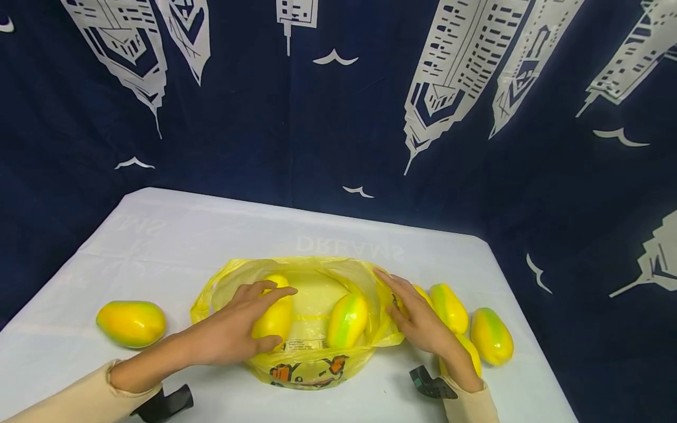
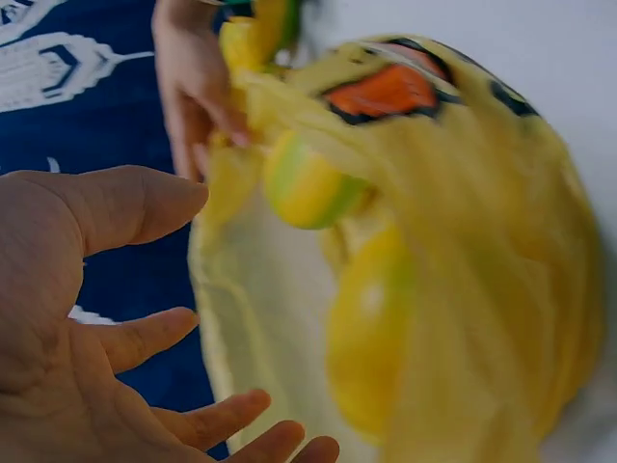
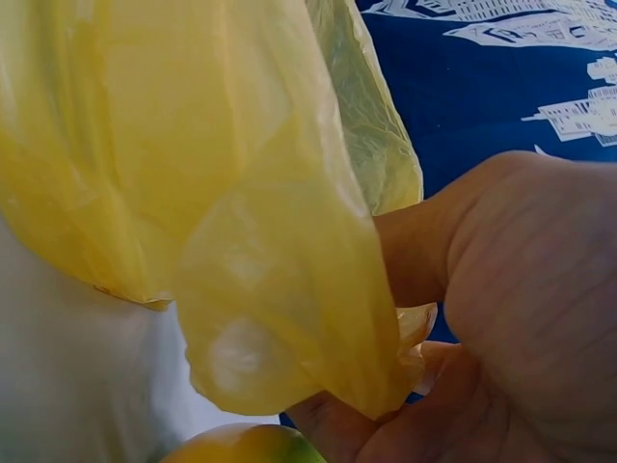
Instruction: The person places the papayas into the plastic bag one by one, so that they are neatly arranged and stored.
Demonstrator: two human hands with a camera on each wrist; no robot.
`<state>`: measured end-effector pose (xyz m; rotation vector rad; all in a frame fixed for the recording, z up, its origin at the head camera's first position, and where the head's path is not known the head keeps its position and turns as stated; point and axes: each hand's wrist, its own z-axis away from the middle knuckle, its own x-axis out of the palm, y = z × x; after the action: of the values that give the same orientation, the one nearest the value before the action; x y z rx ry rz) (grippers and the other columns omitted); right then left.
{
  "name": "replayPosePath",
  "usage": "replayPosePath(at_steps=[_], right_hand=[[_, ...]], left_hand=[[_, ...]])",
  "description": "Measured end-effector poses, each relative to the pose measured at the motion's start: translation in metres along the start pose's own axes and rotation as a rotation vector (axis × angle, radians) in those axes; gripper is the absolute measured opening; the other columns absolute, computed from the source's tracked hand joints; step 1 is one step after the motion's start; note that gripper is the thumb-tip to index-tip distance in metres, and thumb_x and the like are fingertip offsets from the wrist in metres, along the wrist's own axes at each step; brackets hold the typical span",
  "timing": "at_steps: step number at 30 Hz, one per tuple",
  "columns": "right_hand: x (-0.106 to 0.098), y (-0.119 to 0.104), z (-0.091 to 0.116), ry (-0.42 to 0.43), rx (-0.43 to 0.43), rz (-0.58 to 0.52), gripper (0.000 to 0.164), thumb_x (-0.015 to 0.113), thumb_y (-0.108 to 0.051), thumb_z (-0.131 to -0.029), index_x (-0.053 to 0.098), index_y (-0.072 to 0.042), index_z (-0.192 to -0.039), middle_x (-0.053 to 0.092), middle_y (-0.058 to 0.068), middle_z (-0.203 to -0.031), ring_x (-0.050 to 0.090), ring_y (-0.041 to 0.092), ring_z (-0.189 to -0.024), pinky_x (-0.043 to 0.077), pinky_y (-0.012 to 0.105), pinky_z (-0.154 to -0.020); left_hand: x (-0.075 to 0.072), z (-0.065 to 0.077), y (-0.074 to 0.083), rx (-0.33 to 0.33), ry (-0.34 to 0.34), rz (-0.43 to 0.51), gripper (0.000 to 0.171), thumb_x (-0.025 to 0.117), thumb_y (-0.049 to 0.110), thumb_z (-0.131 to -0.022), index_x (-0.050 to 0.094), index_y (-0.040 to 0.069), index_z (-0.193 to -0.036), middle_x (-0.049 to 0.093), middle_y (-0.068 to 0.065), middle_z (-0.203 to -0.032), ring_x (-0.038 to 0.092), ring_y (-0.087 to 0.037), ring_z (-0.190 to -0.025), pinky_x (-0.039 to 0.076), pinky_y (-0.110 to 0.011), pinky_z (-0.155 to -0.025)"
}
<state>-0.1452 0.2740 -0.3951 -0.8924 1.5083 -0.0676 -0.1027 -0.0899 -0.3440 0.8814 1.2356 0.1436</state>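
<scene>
A yellow plastic bag (image 1: 312, 367) with a printed cartoon face lies with its mouth spread wide. Inside it are two yellow-green mangoes, the left mango (image 1: 275, 326) and the right mango (image 1: 347, 320). My left hand (image 1: 240, 323) hovers over the bag's left side with fingers spread and nothing in them, partly covering the left mango. In the left wrist view, its fingertips (image 2: 253, 405) are near the bag's rim. My right hand (image 1: 418, 317) holds the bag's right edge, a fold of plastic (image 3: 299, 318) between thumb and fingers; part of its fingers is hidden behind the plastic.
A single mango (image 1: 131, 324) lies on the white tablecloth (image 1: 174, 235) left of the bag. Several more, among them one mango (image 1: 492, 336) at the far right, lie around the right forearm. A dark blue patterned cloth (image 1: 344, 129) hangs behind the table.
</scene>
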Motion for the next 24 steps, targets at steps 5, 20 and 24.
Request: replayPosePath(at_steps=[5,20,24], right_hand=[[0.000,0.000,-0.001,0.001,-0.007,0.007,0.075,0.057,0.004,-0.097,0.029,-0.027,-0.159,0.039,0.012,-0.158,0.041,0.039,-0.141,0.041,0.061,-0.109],[0.001,0.000,-0.001,0.011,-0.011,0.011,0.074,0.057,0.005,-0.097,0.030,-0.025,-0.159,0.039,0.014,-0.157,0.040,0.041,-0.142,0.039,0.063,-0.109],[0.002,0.000,0.000,0.013,-0.010,0.013,0.074,0.057,0.005,-0.097,0.030,-0.026,-0.158,0.039,0.014,-0.157,0.040,0.041,-0.142,0.039,0.063,-0.109]], left_hand=[[-0.015,0.012,0.012,0.039,0.042,0.007,0.070,0.077,0.027,-0.088,0.043,0.033,-0.149,0.040,-0.006,-0.153,0.035,-0.033,-0.139,0.043,-0.064,-0.103],[-0.074,0.053,-0.029,0.069,0.075,-0.006,0.055,0.081,0.035,-0.084,0.057,0.038,-0.134,0.063,0.009,-0.131,0.057,-0.021,-0.112,0.053,-0.036,-0.080],[-0.088,0.062,-0.054,0.027,0.033,-0.007,0.062,0.082,0.040,-0.081,0.054,0.039,-0.137,0.060,0.002,-0.138,0.057,-0.026,-0.115,0.055,-0.034,-0.079]])
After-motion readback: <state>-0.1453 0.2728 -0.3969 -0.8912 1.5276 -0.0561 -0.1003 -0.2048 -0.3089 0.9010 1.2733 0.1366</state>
